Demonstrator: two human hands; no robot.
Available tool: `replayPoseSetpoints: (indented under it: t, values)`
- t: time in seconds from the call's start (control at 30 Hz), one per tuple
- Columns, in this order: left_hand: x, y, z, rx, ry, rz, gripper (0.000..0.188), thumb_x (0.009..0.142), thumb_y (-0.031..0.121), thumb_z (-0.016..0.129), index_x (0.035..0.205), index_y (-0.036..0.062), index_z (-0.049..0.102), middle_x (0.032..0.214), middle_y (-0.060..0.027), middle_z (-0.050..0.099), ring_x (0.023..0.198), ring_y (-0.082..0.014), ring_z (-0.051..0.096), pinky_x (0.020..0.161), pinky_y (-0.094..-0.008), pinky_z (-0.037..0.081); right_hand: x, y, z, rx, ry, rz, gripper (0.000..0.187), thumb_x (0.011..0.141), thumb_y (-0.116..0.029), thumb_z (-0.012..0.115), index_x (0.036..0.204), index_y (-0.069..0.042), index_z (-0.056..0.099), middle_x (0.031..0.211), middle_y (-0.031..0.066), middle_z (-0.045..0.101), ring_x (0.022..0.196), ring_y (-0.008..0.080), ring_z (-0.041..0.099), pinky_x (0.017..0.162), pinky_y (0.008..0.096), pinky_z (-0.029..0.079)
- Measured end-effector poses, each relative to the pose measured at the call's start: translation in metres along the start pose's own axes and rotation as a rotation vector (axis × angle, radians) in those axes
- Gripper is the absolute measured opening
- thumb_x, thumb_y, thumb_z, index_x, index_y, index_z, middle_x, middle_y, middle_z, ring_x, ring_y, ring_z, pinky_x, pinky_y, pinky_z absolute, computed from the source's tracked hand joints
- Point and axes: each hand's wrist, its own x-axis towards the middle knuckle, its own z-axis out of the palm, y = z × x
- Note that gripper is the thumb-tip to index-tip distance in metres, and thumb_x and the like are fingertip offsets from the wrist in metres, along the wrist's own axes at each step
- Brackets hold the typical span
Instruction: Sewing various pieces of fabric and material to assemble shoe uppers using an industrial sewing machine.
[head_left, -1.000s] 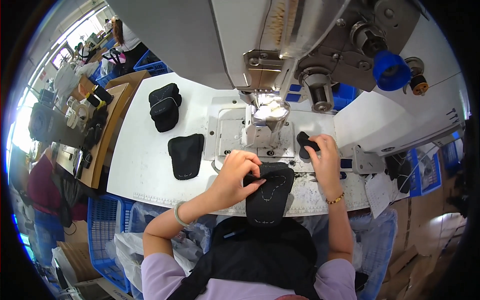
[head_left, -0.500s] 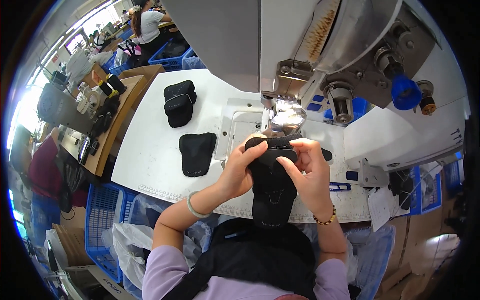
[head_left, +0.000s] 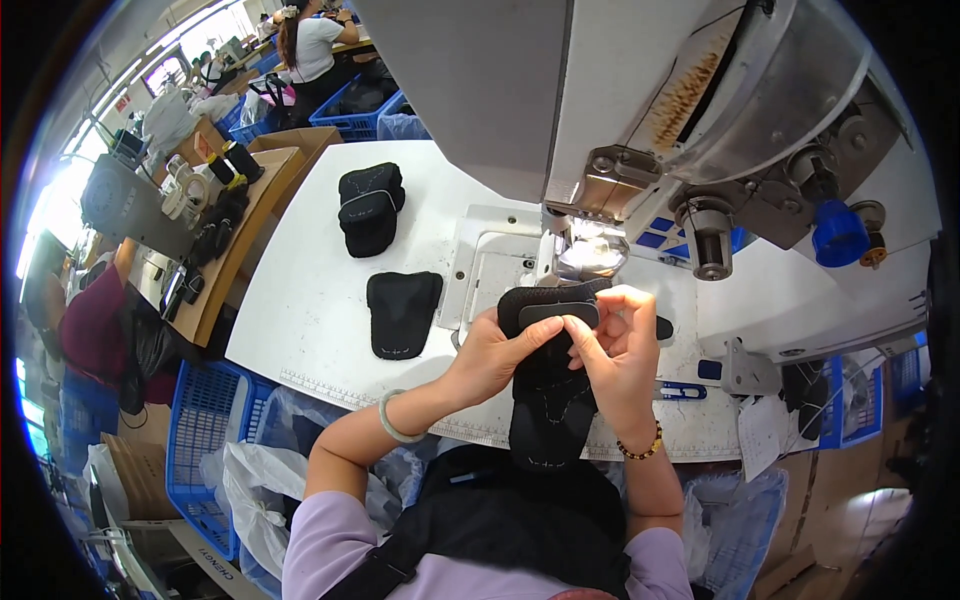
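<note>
Between my hands is a black padded fabric piece (head_left: 548,432), long and narrow-waisted, with white marks on its lower part; it hangs past the table's front edge. A small black patch with a pale edge (head_left: 553,315) lies across its upper end. My left hand (head_left: 492,358) grips the left side, thumb pressed on the patch's lower edge. From the right, my right hand (head_left: 622,345) pinches the patch's corner, its thumb tip meeting the left thumb. A single black fabric piece (head_left: 404,314) lies flat to the left, with a banded black stack (head_left: 370,209) behind it.
A sewing machine head (head_left: 590,205) stands just beyond my hands over the white table (head_left: 300,290). A blue thread snipper (head_left: 682,390) lies at right. Blue crates (head_left: 205,440) lined with plastic stand below the table. At far left another person works; more people sit at the back.
My left thumb has slid right along the patch to meet my right thumb. The patch now covers the white marks near the fabric's top end. The whole view has shifted slightly.
</note>
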Motion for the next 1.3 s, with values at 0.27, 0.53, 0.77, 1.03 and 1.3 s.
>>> replayPoseSetpoints:
  t: [0.27, 0.53, 0.77, 1.03, 1.3]
  values:
    - [0.000, -0.001, -0.001, 0.047, 0.041, 0.019, 0.027, 0.090, 0.022, 0.061, 0.102, -0.0017, 0.061, 0.092, -0.0021, 0.063, 0.082, -0.0063, 0.056, 0.071, -0.0213, 0.047, -0.004, -0.006, 0.000, 0.155, 0.039, 0.057, 0.036, 0.082, 0.003, 0.064, 0.108, -0.004, 0.041, 0.091, 0.0055, 0.046, 0.063, 0.0058, 0.052, 0.050, 0.0186, 0.046]
    - [-0.001, 0.019, 0.015, -0.166, 0.063, -0.033, 0.023, 0.089, 0.016, 0.062, 0.101, -0.0032, 0.059, 0.093, -0.0053, 0.064, 0.082, -0.0092, 0.060, 0.071, -0.0224, 0.050, -0.009, 0.027, -0.037, -0.865, 0.009, -0.916, 0.024, 0.068, -0.009, 0.073, 0.086, -0.023, 0.067, 0.088, -0.0019, 0.044, 0.061, 0.0118, 0.043, 0.052, 0.0238, 0.036]
    - [0.000, 0.043, 0.001, 0.091, 0.136, -0.010, 0.027, 0.088, 0.019, 0.060, 0.102, -0.0045, 0.061, 0.093, -0.0070, 0.064, 0.082, -0.0104, 0.060, 0.071, -0.0233, 0.049, 0.018, -0.004, -0.030, -0.878, -0.171, -0.980, 0.043, 0.059, -0.015, 0.066, 0.102, -0.021, 0.067, 0.084, -0.0024, 0.046, 0.070, 0.0116, 0.046, 0.057, 0.0270, 0.039]
    - [0.048, 0.048, -0.003, 0.143, 0.129, 0.103, 0.024, 0.089, 0.019, 0.057, 0.095, -0.0032, 0.063, 0.083, -0.0006, 0.061, 0.075, -0.0070, 0.054, 0.067, -0.0227, 0.043, 0.050, -0.003, -0.020, -0.656, -0.054, -0.739, 0.041, 0.058, -0.010, 0.077, 0.099, -0.011, 0.070, 0.085, 0.0019, 0.046, 0.067, 0.0115, 0.053, 0.058, 0.0244, 0.043]
    - [0.064, 0.044, -0.006, 0.210, 0.072, 0.161, 0.027, 0.091, 0.021, 0.055, 0.092, -0.0051, 0.063, 0.082, -0.0006, 0.061, 0.075, -0.0056, 0.052, 0.067, -0.0228, 0.042, 0.048, 0.011, -0.027, -0.622, -0.088, -0.584, 0.050, 0.061, -0.018, 0.076, 0.110, -0.021, 0.066, 0.101, 0.0103, 0.056, 0.085, 0.0251, 0.059, 0.073, 0.0336, 0.050]
